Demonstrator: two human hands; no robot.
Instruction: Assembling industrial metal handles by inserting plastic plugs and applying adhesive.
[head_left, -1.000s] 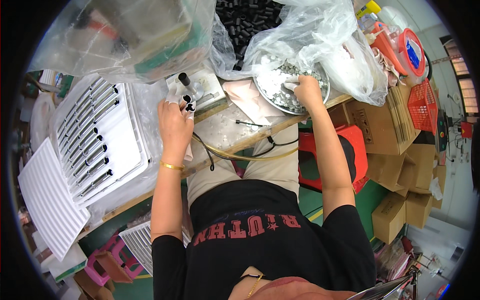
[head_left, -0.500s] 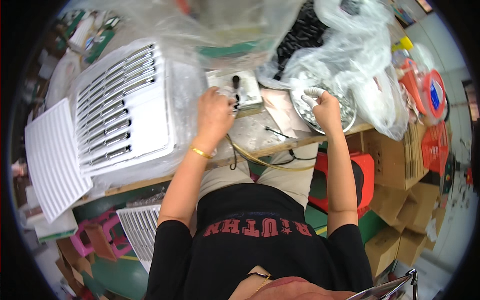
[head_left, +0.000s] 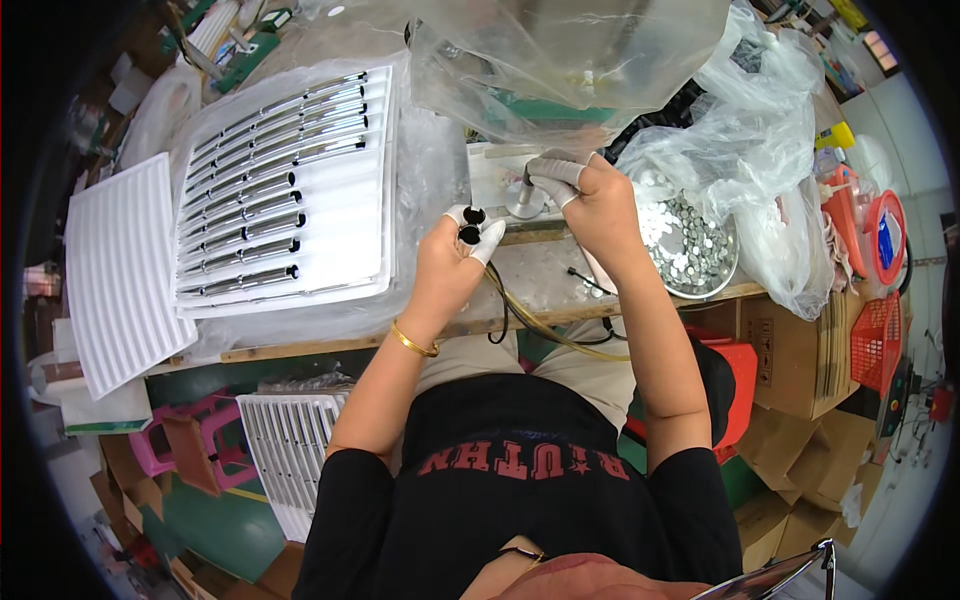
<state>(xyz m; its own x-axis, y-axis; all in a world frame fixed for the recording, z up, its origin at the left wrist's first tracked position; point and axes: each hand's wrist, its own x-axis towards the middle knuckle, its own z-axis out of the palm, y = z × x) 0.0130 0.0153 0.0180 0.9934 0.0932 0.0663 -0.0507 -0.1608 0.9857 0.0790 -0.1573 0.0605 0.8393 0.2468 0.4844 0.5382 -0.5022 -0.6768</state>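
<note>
Glossy metallic tubes (head_left: 262, 276), matt tray (head_left: 345, 235)

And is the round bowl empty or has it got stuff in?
Not empty: the bowl has lots of small shiny discs spread across its inside.

The person wore a black short-sleeved T-shirt (head_left: 520, 510), red block lettering (head_left: 490, 459) and a small star (head_left: 581, 466) across its front; pale beige trousers (head_left: 598, 388); a gold bangle (head_left: 411, 343) at the left wrist; white finger covers (head_left: 488, 241) on the left hand (head_left: 444, 268) and right hand (head_left: 604, 208); a fine gold neck chain (head_left: 521, 569); glasses (head_left: 780, 573).
</note>
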